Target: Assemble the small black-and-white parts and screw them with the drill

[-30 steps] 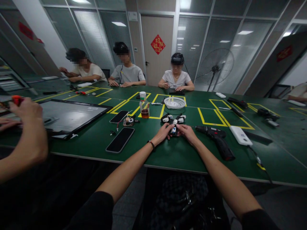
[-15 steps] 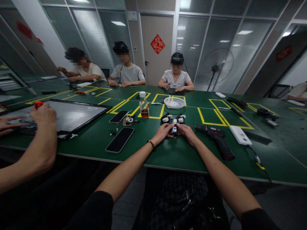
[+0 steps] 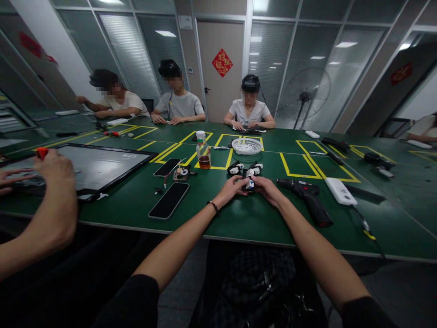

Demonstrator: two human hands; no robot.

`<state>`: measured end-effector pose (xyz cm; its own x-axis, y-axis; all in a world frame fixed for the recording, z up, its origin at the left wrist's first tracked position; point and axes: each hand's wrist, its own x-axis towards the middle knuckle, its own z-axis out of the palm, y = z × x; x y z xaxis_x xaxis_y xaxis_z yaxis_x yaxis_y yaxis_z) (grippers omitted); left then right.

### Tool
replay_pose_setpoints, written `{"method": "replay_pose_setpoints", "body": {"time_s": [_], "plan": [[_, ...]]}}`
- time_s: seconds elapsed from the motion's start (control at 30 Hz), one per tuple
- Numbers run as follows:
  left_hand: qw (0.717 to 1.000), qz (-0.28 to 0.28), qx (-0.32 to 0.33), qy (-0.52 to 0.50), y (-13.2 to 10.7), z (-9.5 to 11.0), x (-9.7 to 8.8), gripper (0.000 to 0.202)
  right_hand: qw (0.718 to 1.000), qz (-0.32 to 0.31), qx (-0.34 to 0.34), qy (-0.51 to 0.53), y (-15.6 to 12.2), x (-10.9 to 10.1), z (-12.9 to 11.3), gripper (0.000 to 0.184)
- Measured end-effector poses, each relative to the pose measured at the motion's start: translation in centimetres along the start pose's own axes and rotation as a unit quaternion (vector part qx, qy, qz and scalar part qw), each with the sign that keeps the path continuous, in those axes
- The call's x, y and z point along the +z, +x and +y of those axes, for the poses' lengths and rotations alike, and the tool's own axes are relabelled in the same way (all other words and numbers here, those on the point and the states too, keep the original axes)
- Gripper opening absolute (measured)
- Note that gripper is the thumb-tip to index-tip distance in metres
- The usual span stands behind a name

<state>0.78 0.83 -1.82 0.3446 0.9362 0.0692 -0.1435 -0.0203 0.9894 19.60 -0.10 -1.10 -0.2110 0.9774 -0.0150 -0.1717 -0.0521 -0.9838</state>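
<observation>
Between my two hands is a small black-and-white blocky piece with a blue mark (image 3: 251, 184); its exact kind is too small to tell. The fingers of my left hand (image 3: 235, 189) are closed on its left side. My right hand (image 3: 267, 188) grips the right side, thumb close to the white part. Just behind it, two similar black-and-white parts, one on the left (image 3: 235, 169) and one on the right (image 3: 257, 168), stand on the green table (image 3: 235, 223). My fingers hide much of the held piece.
A cordless drill (image 3: 307, 196) and white power bank (image 3: 340, 191) lie to my right. Left are a phone (image 3: 169, 200), a second phone (image 3: 167, 167), a small mechanism (image 3: 181, 173) and a bottle (image 3: 204, 152). Behind is a white basket (image 3: 246, 146). A co-worker's hand (image 3: 56, 166) works over a panel (image 3: 112, 168).
The held piece has turned in my fingers, its white part now leaning to the right. Both hands stay in nearly the same place. The view has shifted slightly.
</observation>
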Motion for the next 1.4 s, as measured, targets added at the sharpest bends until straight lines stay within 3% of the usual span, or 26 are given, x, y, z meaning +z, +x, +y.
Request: {"method": "replay_pose_setpoints", "body": {"time_s": [0.17,0.43,0.87,1.13,1.4], "plan": [[1.0,-0.028,0.0,-0.005,0.2,-0.6,0.0,0.053,1.0,-0.011,-0.009,0.015,0.1,-0.2,0.2,0.038],[1.0,-0.019,-0.005,-0.013,0.4,-0.7,0.1,0.051,0.999,0.031,-0.015,0.0,0.5,0.4,0.5,0.04],[1.0,-0.014,-0.018,-0.02,0.3,-0.4,0.3,0.047,1.0,0.007,-0.017,0.003,0.2,0.3,0.3,0.038],[0.999,-0.024,-0.021,-0.025,0.3,-0.3,0.3,0.051,0.996,0.064,-0.056,-0.023,0.2,0.7,0.1,0.042],[0.999,-0.025,0.008,-0.023,-0.1,0.6,0.8,0.074,0.993,0.101,-0.062,-0.01,0.4,0.4,-0.4,0.046]]}}
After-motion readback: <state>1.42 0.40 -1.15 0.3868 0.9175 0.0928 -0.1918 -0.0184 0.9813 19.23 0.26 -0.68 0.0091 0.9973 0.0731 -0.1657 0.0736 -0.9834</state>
